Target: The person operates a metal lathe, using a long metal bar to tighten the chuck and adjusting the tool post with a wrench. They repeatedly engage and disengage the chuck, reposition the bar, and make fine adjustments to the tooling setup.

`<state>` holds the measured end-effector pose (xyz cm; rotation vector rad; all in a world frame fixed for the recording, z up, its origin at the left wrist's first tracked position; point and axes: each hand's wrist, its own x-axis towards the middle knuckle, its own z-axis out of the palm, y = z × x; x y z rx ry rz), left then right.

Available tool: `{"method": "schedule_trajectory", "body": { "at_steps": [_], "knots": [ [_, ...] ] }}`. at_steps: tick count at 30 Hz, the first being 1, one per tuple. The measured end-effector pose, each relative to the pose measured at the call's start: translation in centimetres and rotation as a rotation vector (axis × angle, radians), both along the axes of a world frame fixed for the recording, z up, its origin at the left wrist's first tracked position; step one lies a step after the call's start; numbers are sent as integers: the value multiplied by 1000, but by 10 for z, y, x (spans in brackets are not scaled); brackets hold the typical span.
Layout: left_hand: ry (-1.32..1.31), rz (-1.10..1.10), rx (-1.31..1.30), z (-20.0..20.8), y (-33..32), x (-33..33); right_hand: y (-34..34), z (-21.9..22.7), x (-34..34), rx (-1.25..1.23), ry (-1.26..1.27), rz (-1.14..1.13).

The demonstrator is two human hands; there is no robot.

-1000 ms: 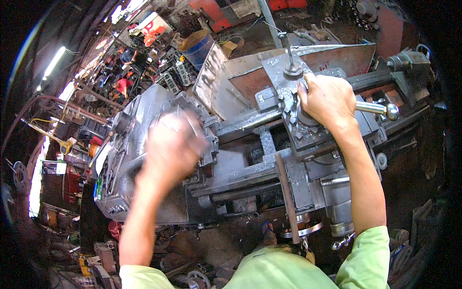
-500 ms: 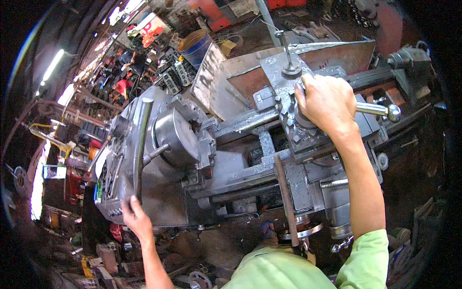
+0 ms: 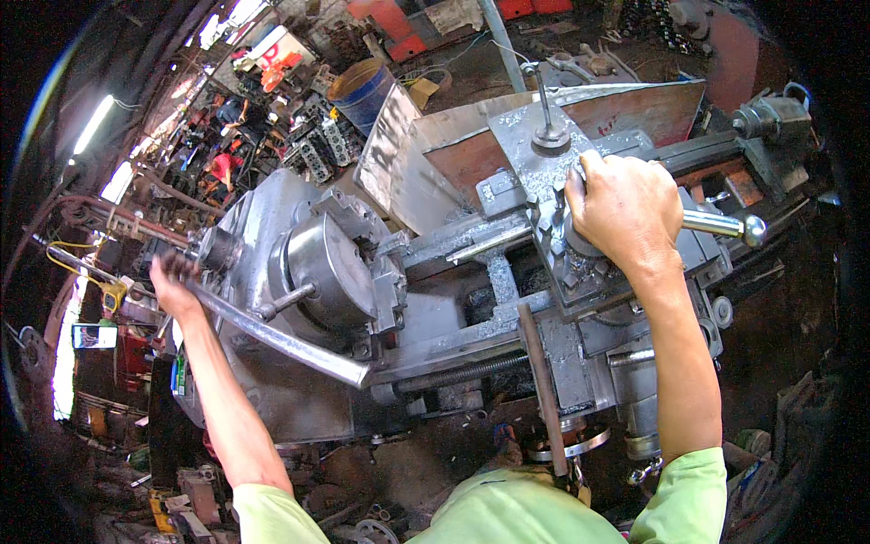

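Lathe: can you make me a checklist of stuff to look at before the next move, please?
1. Left hand on the bar: ok, it grips the bar's upper-left end.
2. Right hand gripping the lever: cannot tell; the lever sticks out beside it, but most fingers are hidden.
3. Chuck clear: not ok; a rod sticks out of it toward the bar.
4. Sleeves away from the chuck: ok, both are well short of it.
5. Plate swept: not ok; shiny chips lie on it.
6. Power off: cannot tell; nothing here shows it.
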<state>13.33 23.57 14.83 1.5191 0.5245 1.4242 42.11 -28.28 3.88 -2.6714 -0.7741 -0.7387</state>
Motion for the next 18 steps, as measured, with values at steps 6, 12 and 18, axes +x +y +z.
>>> {"method": "schedule_trajectory", "body": {
  "at_steps": [6,12,18],
  "knots": [
    [239,25,-45,11,8,41,2,-1,-2,15,-67,-9],
    [-34,-131,-455,-13,-39,35,2,1,-3,-1,-52,-22],
    [45,-444,-512,0,-62,43,2,-1,-3,1,-60,-17]
  ]
}}
